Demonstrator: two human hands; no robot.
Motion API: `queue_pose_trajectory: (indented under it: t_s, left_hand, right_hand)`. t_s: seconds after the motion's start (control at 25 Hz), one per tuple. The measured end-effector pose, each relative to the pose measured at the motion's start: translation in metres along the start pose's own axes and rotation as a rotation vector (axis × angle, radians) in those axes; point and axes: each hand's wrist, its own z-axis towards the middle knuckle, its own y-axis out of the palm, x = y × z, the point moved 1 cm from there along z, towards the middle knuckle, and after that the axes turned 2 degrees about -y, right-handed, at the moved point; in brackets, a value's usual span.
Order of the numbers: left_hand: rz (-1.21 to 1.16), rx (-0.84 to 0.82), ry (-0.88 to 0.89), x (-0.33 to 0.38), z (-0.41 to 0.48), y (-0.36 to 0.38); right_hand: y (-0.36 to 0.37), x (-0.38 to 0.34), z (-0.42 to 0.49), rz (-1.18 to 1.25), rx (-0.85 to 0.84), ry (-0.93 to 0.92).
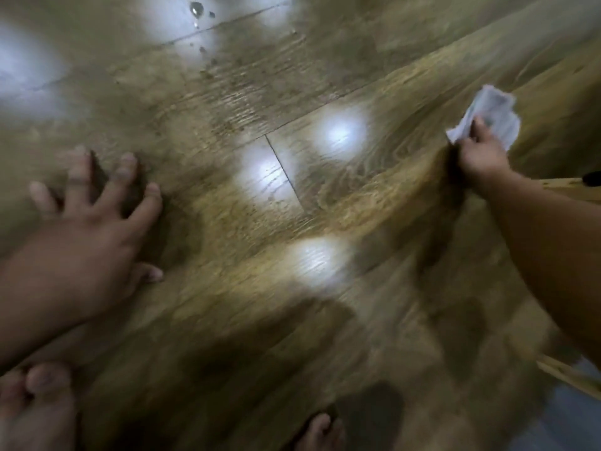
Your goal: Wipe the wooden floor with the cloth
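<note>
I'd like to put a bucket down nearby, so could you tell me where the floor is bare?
The widest bare stretch of wooden floor lies between the left hand and the right hand gripping the cloth. Avoid the far top: water droplets sit there. Near the bottom, bare feet crowd the edge.

Left hand (94, 229) flat, fingers (125, 172) spread wide, palm down. Right hand (484, 154) at full arm's reach, fingers curled tight, thumb tucked beside them. Bare toes (48, 379) below.

crumpled white cloth (487, 115), glossy wooden floor (227, 92)
</note>
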Motion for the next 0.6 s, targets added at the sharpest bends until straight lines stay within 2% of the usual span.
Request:
queue_pose_trajectory:
  t_s: [0.04,0.08,0.16,0.24,0.32,0.4,0.44,0.48,0.52,0.6]
  left_hand:
    - [-0.016,-0.049,-0.020,0.006,-0.004,-0.011]
    - [0.006,-0.015,-0.036,0.005,-0.007,-0.013]
    - [0.005,-0.039,-0.033,0.009,-0.007,-0.015]
    - [0.046,0.003,-0.010,0.012,-0.009,-0.014]
    - [0.058,0.068,0.009,0.009,-0.016,-0.021]
    - [-0.011,0.190,-0.029,-0.002,-0.020,-0.029]
    - [-0.063,0.265,-0.051,-0.010,-0.023,-0.032]
    - [-0.110,0.343,-0.082,-0.017,-0.024,-0.034]
    - [-0.139,0.413,-0.117,-0.027,-0.027,-0.035]
    - [-0.186,0.526,-0.186,-0.053,-0.029,-0.036]
  right_hand:
    - [0.008,-0.017,-0.013,0.023,0.056,0.077]
    - [0.021,-0.042,-0.025,0.028,0.123,0.077]
    - [0.066,-0.095,-0.093,-0.047,0.210,-0.061]
    - [0.111,-0.151,-0.212,-0.070,0.086,-0.357]
    - [0.131,-0.188,-0.300,-0.124,-0.134,-0.785]
    - [0.127,-0.189,-0.295,-0.213,-0.353,-1.169]
    - [0.119,-0.179,-0.272,-0.237,-0.352,-1.255]
    - [0.106,-0.168,-0.242,-0.270,-0.322,-1.234]
    - [0.093,-0.153,-0.204,-0.299,-0.251,-1.098]
    - [0.060,-0.136,-0.118,-0.303,-0.051,-0.672]
